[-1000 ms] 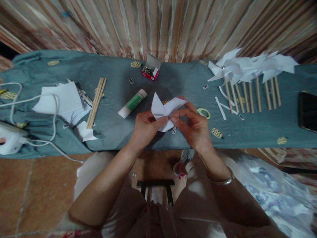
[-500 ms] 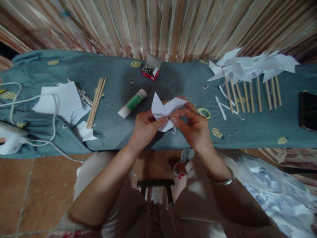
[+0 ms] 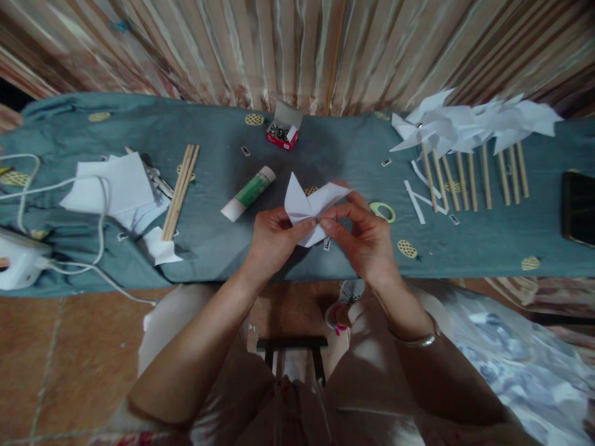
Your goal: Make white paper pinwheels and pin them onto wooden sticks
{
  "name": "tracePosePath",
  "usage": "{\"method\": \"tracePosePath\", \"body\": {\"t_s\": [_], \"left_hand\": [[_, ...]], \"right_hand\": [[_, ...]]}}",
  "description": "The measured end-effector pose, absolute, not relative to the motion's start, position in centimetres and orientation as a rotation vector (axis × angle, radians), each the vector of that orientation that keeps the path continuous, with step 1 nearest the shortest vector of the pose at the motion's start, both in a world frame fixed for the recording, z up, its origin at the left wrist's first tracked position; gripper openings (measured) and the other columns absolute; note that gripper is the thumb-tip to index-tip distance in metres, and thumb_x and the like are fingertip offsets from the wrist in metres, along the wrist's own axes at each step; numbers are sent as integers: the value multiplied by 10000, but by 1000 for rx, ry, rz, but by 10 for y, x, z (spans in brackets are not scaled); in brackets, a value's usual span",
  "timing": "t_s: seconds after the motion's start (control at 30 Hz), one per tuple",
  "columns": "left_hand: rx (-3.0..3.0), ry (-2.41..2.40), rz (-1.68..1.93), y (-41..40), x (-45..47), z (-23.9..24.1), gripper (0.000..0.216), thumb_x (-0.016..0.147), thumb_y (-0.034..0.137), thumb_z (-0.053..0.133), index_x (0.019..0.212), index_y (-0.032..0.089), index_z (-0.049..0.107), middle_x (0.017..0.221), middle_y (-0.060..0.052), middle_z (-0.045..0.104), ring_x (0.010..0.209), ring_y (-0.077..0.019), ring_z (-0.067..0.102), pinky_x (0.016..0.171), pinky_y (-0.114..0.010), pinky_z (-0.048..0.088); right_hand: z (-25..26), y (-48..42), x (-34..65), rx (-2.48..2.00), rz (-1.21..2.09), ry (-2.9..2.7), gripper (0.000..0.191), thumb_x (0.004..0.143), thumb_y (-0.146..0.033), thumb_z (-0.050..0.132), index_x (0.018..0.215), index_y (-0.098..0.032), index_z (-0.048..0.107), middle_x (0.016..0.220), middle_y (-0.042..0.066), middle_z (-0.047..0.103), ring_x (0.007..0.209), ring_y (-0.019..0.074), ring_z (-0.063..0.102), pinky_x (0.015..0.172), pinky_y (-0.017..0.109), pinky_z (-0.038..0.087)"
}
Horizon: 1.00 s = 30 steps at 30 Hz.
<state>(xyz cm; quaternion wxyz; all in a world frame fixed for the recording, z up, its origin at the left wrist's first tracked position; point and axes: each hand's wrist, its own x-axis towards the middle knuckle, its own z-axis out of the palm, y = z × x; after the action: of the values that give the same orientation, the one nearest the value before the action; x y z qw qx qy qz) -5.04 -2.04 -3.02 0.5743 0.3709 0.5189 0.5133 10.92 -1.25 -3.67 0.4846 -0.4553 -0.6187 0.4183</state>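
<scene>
My left hand (image 3: 273, 238) and my right hand (image 3: 365, 235) both pinch a folded white paper pinwheel (image 3: 309, 204) at its centre, just above the near edge of the blue-grey cloth (image 3: 223, 248). The paper's pointed flaps stick up and to the right. A green and white glue stick (image 3: 248, 193) lies left of the paper. A small ring of green tape (image 3: 382, 212) lies right of my right hand. An open red box of pins (image 3: 282, 131) stands farther back.
Finished white pinwheels on wooden sticks (image 3: 469, 148) lie in a row at the right. Loose wooden sticks (image 3: 180, 191), white paper sheets (image 3: 118, 189) and a white device with cable (image 3: 18, 263) lie left. A dark phone (image 3: 579, 207) sits far right. Striped curtain behind.
</scene>
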Motion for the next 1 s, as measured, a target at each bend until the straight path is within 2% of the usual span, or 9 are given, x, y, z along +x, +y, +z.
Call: {"method": "tracePosePath", "body": {"t_s": [0.2, 0.4, 0.6, 0.77, 0.87, 1.0], "left_hand": [[1001, 1245, 1220, -20, -51, -33, 236, 639, 374, 847, 775, 187, 799, 794, -28, 784, 719, -196, 690, 672, -290, 553], [1073, 1214, 1217, -21, -53, -36, 227, 725, 371, 802, 856, 187, 806, 891, -42, 792, 824, -221, 711, 784, -322, 557], [1087, 1222, 1210, -20, -55, -37, 265, 707, 402, 826, 866, 191, 809, 907, -49, 795, 835, -222, 703, 808, -324, 545], [1079, 1223, 1218, -18, -55, -35, 246, 703, 380, 817, 834, 172, 803, 852, -40, 790, 755, -189, 689, 738, -289, 529], [1076, 1236, 1213, -18, -56, -36, 243, 706, 388, 812, 821, 174, 800, 845, -39, 789, 763, -193, 692, 751, -298, 532], [1052, 1222, 1206, -21, -58, -40, 258, 708, 396, 821, 857, 186, 803, 912, -47, 796, 806, -195, 702, 785, -300, 535]], "right_hand": [[-39, -13, 106, -1114, 1029, -1473, 50, 818, -235, 725, 781, -269, 721, 1301, 26, 645, 1344, 260, 515, 1187, 511, 301], [-44, -13, 103, -1131, 1076, -1384, 58, 805, -238, 737, 762, -272, 716, 1269, 21, 650, 1288, 237, 555, 1169, 471, 340], [-51, -11, 97, -1128, 1114, -1313, 65, 788, -281, 753, 742, -255, 714, 1079, 23, 683, 1112, 220, 637, 1096, 452, 419], [-54, -12, 93, -1149, 1148, -1245, 122, 765, -349, 782, 732, -253, 714, 1157, 34, 687, 1155, 234, 636, 1112, 462, 416], [-54, -14, 91, -1176, 1186, -1180, 162, 753, -382, 788, 744, -240, 709, 1238, 50, 670, 1194, 233, 620, 1099, 440, 439], [-55, -16, 88, -1209, 1210, -1019, 277, 643, -379, 863, 769, -223, 672, 1252, 64, 660, 1143, 240, 635, 1081, 461, 462]]}}
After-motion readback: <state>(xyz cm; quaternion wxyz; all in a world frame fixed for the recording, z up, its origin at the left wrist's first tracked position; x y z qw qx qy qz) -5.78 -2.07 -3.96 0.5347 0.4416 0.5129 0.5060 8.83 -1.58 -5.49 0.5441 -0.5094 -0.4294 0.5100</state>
